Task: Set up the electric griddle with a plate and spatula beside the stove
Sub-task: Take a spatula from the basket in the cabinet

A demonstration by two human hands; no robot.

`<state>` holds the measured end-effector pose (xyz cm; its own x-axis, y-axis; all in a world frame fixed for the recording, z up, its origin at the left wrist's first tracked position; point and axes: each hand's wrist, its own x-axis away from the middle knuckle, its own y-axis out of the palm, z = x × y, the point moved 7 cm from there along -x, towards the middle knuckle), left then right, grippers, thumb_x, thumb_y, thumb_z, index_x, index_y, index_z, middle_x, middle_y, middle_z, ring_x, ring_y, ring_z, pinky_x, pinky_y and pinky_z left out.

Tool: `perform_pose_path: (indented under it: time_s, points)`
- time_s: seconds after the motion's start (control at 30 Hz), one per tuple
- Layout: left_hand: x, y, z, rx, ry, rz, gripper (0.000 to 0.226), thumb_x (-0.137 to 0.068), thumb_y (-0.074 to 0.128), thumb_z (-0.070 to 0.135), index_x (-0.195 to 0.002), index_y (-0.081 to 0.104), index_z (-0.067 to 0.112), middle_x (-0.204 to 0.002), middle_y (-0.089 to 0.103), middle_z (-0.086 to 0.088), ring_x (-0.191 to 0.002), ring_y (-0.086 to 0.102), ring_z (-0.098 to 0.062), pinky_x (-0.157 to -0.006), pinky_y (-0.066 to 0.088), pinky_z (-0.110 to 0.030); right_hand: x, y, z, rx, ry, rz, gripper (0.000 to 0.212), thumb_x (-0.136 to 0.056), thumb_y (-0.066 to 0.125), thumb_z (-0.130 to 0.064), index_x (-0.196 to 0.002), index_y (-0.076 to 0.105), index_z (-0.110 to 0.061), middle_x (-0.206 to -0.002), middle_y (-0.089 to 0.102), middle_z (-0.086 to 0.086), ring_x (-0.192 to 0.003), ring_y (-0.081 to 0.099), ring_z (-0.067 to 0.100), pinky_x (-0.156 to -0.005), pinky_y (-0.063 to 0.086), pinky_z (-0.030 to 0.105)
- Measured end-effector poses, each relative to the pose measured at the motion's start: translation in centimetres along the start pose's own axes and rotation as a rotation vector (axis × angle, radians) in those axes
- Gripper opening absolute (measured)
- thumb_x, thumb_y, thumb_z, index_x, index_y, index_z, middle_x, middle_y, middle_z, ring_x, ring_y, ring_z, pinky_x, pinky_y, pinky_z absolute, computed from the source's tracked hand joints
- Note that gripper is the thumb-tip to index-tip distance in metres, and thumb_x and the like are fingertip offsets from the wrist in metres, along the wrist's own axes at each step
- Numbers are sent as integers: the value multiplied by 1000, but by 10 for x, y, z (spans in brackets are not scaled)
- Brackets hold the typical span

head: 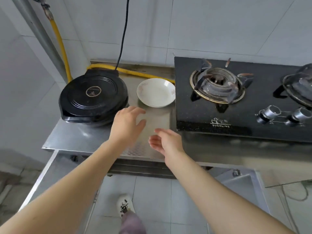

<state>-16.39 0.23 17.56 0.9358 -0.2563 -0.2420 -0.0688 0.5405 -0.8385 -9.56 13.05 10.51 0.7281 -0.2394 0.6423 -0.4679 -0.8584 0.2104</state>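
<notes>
Stainless-steel countertop point(76, 137) with a dimpled front edge, seen from the head camera, carries all the equipment. Round black electric griddle point(93, 97), lid closed, sits at the counter's left end, its black power cord point(124, 31) rising up the white tiled wall point(211, 24). Shallow white ceramic plate point(156, 92) with faint pink floral marks rests on the counter between the griddle and the black glass two-burner gas stove point(239, 105), its rim just beside the stove's left edge and near the griddle. Yellow corrugated gas hose point(135, 71) runs along the back of the counter behind the plate and climbs the wall at left.

Left hand point(126, 124) hovers palm-down over the bare steel in front of the plate, just right of the griddle's front edge; its fingers are spread and relaxed, grasping nothing. Right hand point(166, 141) is held nearer the counter's front edge, palm turned inward toward the left hand, fingers loosely extended and empty. Both forearms are bare.

Grey tiled floor point(152, 191) below the counter shows one foot in a white patterned slipper point(125, 204).
</notes>
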Motion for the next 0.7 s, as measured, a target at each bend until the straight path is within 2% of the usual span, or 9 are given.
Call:
perform_pose_path:
  time_s: [0.1, 0.23, 0.37, 0.47, 0.6, 0.7]
  points:
    - [52, 4, 5, 11, -45, 66, 24, -86, 63, 18, -109, 66, 14, -112, 67, -5, -104, 59, -28, -97, 42, -43, 19, -21, 24, 35, -8, -22, 10, -90, 60, -5, -92, 69, -9, -67, 69, 11, -55, 66, 20, -61, 59, 31]
    - [104, 18, -3, 14, -58, 86, 18, -86, 64, 14, -103, 67, 15, -103, 68, -1, -94, 62, -26, -87, 48, -41, 21, -43, 61, 116, 11, -22, 10, -89, 59, -8, -92, 69, -9, -73, 72, 12, -63, 69, 22, -64, 60, 31]
    - [134, 46, -20, -18, 30, -6, 14, -79, 70, 5, -93, 69, 10, -89, 68, -2, -79, 63, -28, -75, 50, -36, 10, -63, 94, 158, 35, 5, 18, -91, 53, -4, -85, 70, -8, -72, 71, 13, -58, 67, 20, -57, 55, 27]
    - [144, 82, -49, -12, 22, -144, 11, -79, 71, 7, -89, 71, 11, -86, 68, -1, -77, 64, -25, -70, 52, -35, -15, -75, 118, 196, 60, 72, 17, -89, 56, -5, -86, 72, -8, -76, 73, 15, -61, 67, 21, -56, 56, 26]
    - [148, 140, -95, -92, -16, -307, 20, -85, 65, 21, -104, 70, 16, -97, 65, 0, -91, 62, -23, -77, 49, -32, -61, -79, 151, 269, 30, 121, 19, -87, 55, -5, -84, 73, -10, -73, 74, 12, -59, 66, 18, -57, 56, 26]
    - [134, 182, -123, -127, 10, -289, 27, -85, 63, 25, -111, 68, 16, -106, 66, -2, -97, 61, -26, -81, 48, -34, -107, -80, 173, 300, -10, 128, 21, -90, 53, -5, -82, 71, -12, -73, 72, 11, -62, 66, 19, -59, 56, 26]
